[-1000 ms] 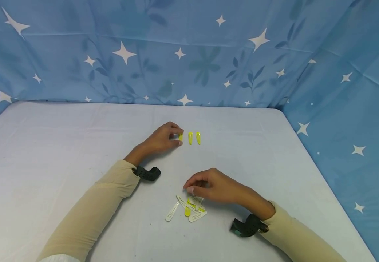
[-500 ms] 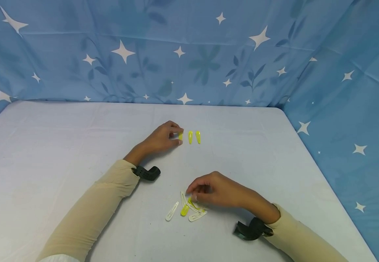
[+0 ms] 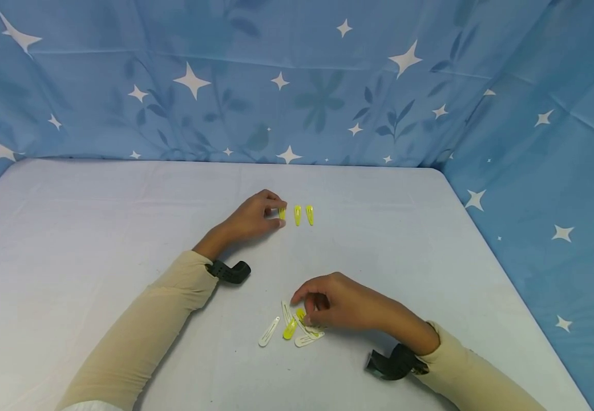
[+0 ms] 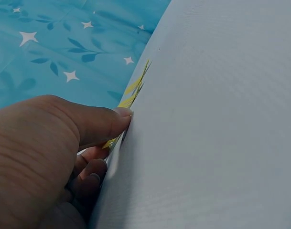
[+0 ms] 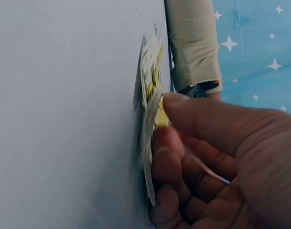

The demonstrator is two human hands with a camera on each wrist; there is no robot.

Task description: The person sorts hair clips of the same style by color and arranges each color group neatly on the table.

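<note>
At the far row of yellow hair clips, my left hand [image 3: 253, 216] pinches the leftmost yellow hair clip [image 3: 282, 213] between thumb and finger, close to the tabletop. Two more yellow hair clips, a middle one [image 3: 298, 215] and a right one [image 3: 310, 215], lie beside it. Nearer to me, my right hand [image 3: 345, 302] bends over a loose pile of white and yellow hair clips. Its thumb and finger stand apart around a yellow clip [image 5: 161, 115]; whether they grip it cannot be told. White clips [image 5: 147, 136] lie against the fingers, which hide part of the pile.
A white hair clip [image 3: 269, 332] lies just left of the pile, and another white clip [image 3: 308, 339] at its front. White cloth covers the table [image 3: 122, 217]. A blue star-printed curtain [image 3: 255, 85] hangs behind and to the right.
My right hand has shifted slightly toward me and to the right over the pile. A yellow clip and a white clip there have turned. My left hand stays in place.
</note>
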